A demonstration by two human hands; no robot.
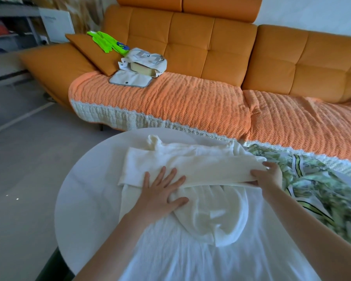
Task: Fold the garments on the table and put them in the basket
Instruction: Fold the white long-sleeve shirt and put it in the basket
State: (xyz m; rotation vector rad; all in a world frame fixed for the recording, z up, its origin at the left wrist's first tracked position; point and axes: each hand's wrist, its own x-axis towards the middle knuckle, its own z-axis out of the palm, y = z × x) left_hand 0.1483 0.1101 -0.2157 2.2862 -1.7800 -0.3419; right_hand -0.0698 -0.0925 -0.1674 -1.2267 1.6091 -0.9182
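Mid-fold, your flat, spread left hand (160, 191) pins the cream knit garment (190, 165) on the round white table (85, 179), your right hand (268, 175) pinching its edge; fold it across next.

orange sofa (190, 47) | cream bag (144, 57) on seat | grey pouch (131, 80) beside bag | neon-green item (101, 37) on cushion (85, 50)

White table (85, 189); cream garment (180, 165), perhaps scarf (312, 183)
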